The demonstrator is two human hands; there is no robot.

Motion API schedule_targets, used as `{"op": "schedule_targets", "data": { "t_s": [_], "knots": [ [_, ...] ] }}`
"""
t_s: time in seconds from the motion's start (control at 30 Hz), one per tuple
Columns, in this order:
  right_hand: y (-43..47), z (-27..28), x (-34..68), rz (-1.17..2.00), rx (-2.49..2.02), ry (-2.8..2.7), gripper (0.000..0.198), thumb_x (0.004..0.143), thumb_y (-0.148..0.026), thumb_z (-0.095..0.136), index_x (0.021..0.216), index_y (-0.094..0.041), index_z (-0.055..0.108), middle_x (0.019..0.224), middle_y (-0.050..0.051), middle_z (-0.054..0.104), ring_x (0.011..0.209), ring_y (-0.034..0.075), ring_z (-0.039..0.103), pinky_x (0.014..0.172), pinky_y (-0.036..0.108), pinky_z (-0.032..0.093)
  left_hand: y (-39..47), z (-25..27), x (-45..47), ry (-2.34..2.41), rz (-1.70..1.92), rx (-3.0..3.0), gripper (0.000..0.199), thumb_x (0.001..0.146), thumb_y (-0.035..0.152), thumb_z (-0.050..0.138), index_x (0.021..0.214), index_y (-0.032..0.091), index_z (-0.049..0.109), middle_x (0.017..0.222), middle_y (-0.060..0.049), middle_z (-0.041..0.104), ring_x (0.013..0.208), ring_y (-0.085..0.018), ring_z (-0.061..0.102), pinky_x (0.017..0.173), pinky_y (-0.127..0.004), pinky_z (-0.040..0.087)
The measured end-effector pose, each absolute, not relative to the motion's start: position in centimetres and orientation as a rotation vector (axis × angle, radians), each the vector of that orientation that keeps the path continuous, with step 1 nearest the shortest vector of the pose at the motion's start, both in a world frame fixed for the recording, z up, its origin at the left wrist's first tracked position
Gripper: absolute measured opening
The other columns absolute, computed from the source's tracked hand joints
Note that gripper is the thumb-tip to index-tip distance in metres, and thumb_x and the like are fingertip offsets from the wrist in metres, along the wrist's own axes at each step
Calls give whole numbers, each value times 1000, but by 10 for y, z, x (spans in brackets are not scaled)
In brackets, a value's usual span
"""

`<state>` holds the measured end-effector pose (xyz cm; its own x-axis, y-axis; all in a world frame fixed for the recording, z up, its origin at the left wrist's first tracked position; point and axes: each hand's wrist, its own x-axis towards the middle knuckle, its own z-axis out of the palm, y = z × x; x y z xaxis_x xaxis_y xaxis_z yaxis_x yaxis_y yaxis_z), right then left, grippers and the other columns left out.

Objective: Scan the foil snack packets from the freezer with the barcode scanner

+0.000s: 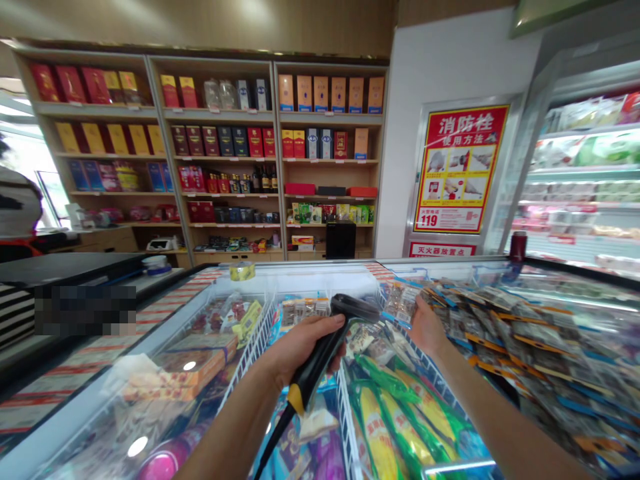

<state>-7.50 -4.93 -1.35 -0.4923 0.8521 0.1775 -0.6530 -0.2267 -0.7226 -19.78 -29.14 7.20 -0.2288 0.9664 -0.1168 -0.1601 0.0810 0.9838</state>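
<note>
My left hand point(307, 347) is wrapped round the handle of a black barcode scanner point(325, 347) with a yellow collar at its base and a cable running down. The scanner's head points right, towards a small clear snack packet point(400, 300) with a white label. My right hand point(427, 327) pinches that packet by its right side, over the freezer. Just right of this hand lies a large pile of similar snack packets point(520, 340) with orange and blue edges. Below both hands, packs of corn point(385, 413) in green and yellow wrapping lie in a wire basket.
White wire dividers point(250, 350) split the chest freezer point(320, 270). Bagged and boxed frozen goods lie on the left. A roll of tape point(243, 271) rests on its far edge. Behind stand shelves point(225, 117) of boxes and bottles, and a lit fridge point(585, 173) is at right.
</note>
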Motion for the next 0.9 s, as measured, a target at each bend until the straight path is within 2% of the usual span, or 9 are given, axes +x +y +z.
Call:
{"op": "schedule_targets", "data": {
  "t_s": [0.2,0.63,0.9],
  "knots": [
    [-52,-12,-74,2037,-352,-814,30,82,-25,35,99,-21,59,75,2,70,76,19,65,71,35,51,-289,69,-198,1305,1362,889,31,69,43,54,66,12,51,56,-3,56,41,-10,50,40,-20,37],
    [-61,-3,-73,2042,-413,-786,32,84,-24,31,99,-18,59,77,4,71,73,18,66,69,34,51,-288,67,-196,1272,1274,916,35,65,45,56,62,11,51,53,-4,56,40,-10,50,39,-20,35],
    [-62,-4,-73,2034,-409,-782,32,85,-24,31,100,-19,58,78,3,70,75,18,65,70,34,51,-287,64,-196,1239,1257,923,34,66,45,56,67,12,47,54,-3,56,40,-10,50,39,-21,35]
  ]
}}
